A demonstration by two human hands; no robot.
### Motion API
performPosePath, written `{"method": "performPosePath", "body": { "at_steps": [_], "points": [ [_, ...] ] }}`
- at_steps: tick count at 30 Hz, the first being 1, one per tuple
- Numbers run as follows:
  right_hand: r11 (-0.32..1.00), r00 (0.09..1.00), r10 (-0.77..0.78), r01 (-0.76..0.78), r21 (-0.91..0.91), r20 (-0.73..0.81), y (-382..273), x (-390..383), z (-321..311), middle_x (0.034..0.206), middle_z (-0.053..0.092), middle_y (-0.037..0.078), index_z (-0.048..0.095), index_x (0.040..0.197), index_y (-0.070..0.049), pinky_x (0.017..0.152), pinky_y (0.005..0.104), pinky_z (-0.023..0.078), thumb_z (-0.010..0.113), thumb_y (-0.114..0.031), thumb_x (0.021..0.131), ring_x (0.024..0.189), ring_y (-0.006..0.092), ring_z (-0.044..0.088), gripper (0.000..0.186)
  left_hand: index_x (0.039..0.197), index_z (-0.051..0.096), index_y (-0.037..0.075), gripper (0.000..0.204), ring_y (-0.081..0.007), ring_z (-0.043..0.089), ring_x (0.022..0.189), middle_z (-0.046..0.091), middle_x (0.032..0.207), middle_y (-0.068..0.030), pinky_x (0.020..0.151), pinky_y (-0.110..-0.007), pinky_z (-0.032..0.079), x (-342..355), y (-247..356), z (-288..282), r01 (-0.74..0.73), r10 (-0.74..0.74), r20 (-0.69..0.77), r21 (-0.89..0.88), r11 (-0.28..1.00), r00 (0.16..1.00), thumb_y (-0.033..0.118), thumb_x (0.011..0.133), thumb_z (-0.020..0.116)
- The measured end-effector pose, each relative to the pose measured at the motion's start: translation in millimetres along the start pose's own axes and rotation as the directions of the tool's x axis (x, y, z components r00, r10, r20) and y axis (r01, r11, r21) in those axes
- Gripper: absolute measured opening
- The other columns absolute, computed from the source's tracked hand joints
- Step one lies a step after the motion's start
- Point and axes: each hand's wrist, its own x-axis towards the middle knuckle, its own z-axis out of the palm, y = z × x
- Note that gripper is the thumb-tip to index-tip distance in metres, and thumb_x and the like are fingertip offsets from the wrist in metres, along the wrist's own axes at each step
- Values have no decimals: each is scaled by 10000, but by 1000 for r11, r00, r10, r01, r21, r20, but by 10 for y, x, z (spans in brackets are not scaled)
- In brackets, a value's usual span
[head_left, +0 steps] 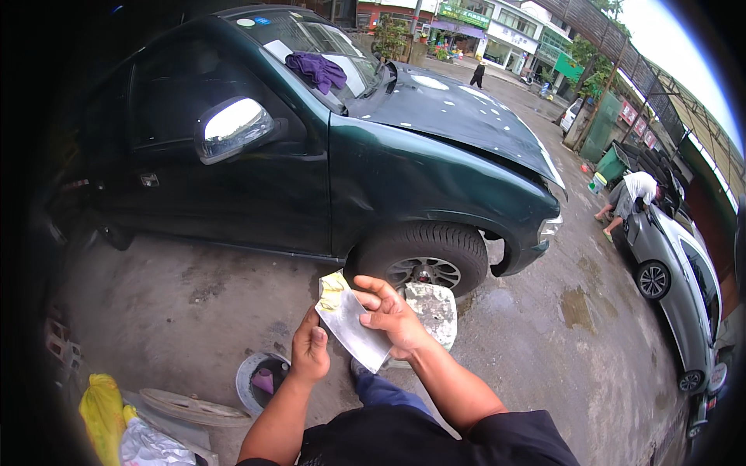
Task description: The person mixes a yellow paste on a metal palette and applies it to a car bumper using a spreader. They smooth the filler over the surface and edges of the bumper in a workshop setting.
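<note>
Between my hands is a thin, slightly curved grey metal-looking sheet (359, 330), with yellow putty (333, 293) smeared on its far end. My right hand (398, 320) grips its right side, thumb on the upper face and index finger stretched past the edge. Along the left edge closes my left hand (311, 353), thumb up; its other fingers are mostly hidden by the sheet. Beyond them stands a dark green car (420, 171), its front wheel (423, 260) straight ahead. A worn, paint-spotted stool (434, 311) sits just past my right hand.
A bucket (247, 382) holding a purple thing stands at lower left, near a yellow bag (101, 415). On the car's windscreen lies a purple cloth (317, 70); pale patches mark its bonnet (443, 105). At right, a person (633, 194) bends over a silver car (676, 272).
</note>
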Motion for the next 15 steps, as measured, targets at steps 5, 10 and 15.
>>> {"method": "performPosePath", "body": {
  "at_steps": [5,10,15],
  "points": [
    [983,968,-181,179,28,172,-517,705,-301,1406,585,180,405,1464,-61,1056,384,494,657,51,912,1259,234,599,618,1466,461,-19,532,-255,638,1127,601,1329,-179,899,-388,554,512,-164,-412,480,-459,141,-281,831,877,342,1075,483],
    [600,717,-135,608,-520,684,-991,1422,-234,1375,618,181,535,1378,-16,1096,417,448,581,103,868,1325,304,560,526,1457,429,38,659,-487,661,1055,605,1301,-217,732,-584,589,845,-344,-724,513,-397,399,-824,239,827,502,1002,538],
    [559,665,22,610,-561,746,-962,2087,-120,1315,658,187,617,1298,9,1057,432,486,542,152,730,1313,352,572,591,1437,451,68,663,-479,658,1047,587,1324,-214,726,-575,591,1178,-505,-733,427,-262,369,-878,216,892,539,983,559]
  ]
}}
